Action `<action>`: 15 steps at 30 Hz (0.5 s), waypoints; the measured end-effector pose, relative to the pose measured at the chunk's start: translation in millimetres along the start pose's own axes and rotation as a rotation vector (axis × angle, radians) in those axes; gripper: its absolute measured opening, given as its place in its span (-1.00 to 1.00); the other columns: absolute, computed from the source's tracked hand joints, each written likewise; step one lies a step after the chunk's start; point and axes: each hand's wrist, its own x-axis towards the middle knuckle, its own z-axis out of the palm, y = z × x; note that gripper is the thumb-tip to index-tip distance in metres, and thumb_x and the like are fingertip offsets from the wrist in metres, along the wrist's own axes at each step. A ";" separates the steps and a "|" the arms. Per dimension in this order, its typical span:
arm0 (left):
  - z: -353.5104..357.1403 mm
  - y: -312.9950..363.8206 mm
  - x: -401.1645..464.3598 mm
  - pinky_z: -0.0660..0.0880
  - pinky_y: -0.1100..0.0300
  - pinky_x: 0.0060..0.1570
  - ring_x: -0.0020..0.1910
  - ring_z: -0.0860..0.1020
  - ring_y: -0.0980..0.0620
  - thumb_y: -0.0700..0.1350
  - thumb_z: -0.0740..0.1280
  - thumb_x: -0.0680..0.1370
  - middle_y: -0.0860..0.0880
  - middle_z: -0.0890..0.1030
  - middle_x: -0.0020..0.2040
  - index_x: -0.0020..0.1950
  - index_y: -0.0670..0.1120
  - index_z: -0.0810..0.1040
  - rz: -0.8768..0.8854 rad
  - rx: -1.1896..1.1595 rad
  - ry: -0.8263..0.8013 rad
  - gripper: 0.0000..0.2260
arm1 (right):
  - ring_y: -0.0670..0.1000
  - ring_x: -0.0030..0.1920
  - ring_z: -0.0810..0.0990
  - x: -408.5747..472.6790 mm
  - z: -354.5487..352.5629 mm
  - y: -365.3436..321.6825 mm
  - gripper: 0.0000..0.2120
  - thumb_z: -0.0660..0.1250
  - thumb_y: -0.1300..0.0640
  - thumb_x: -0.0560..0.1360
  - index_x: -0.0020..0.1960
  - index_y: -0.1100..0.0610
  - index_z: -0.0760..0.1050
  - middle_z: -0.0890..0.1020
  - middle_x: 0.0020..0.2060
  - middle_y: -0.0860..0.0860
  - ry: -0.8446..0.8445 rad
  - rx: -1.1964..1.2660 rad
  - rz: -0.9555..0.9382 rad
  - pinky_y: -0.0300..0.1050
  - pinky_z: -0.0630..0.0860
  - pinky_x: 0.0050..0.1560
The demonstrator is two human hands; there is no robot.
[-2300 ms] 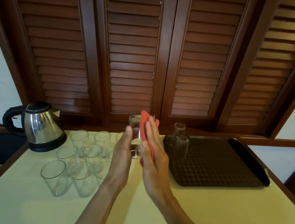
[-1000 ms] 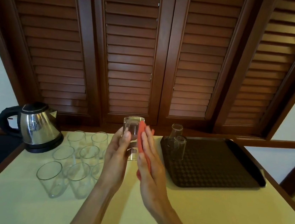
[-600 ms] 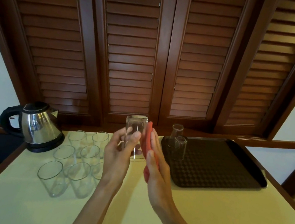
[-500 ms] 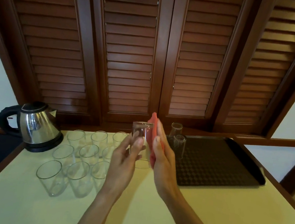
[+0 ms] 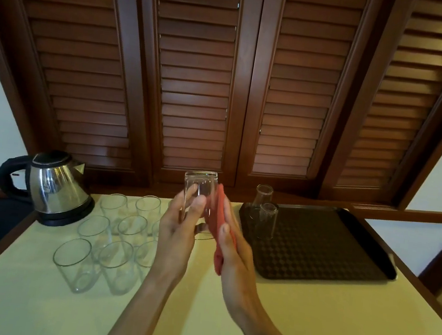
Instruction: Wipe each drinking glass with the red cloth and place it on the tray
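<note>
My left hand grips a clear drinking glass held upside down above the table, thumb and fingers round its side. My right hand presses the red cloth flat against the glass's right side. Two wiped glasses stand upside down in the near-left corner of the dark tray. Several unwiped glasses stand upright in a cluster on the table's left.
A steel electric kettle sits at the back left of the pale table. Louvred wooden doors close off the back. The table's wooden edge runs along the front and right.
The glass has been turned between my hands and the cloth has slid along its side. Both hands have stayed above the middle of the table.
</note>
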 end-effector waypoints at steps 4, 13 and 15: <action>-9.4 -5.8 -2.8 0.65 0.05 0.13 0.17 0.68 -0.01 -0.04 0.58 0.43 0.00 0.67 0.23 0.40 0.08 0.58 -0.073 0.156 -0.145 -0.46 | -0.02 0.34 0.56 15.1 -15.8 -9.1 -0.54 0.08 -0.12 0.67 0.54 -0.05 0.33 0.60 0.33 -0.03 0.008 0.119 0.062 -0.02 0.48 0.39; -27.2 -1.7 15.5 0.62 0.24 0.03 0.07 0.68 0.07 -0.21 0.70 0.26 0.17 0.73 0.09 0.32 0.31 0.57 0.087 0.449 -0.088 -0.25 | -0.21 0.49 0.34 27.5 -34.1 -36.7 -0.64 0.15 0.13 0.68 0.44 -0.11 0.39 0.42 0.38 -0.44 -0.112 -0.412 -0.277 -0.27 0.28 0.47; -26.8 -2.8 11.5 0.63 0.23 0.07 0.10 0.68 0.09 -0.28 0.69 0.29 0.18 0.73 0.10 0.33 0.29 0.56 0.103 0.432 -0.068 -0.24 | -0.15 0.52 0.32 25.0 -36.3 -30.1 -0.65 0.16 0.08 0.68 0.45 -0.04 0.42 0.44 0.44 -0.27 -0.080 -0.391 -0.302 -0.18 0.28 0.50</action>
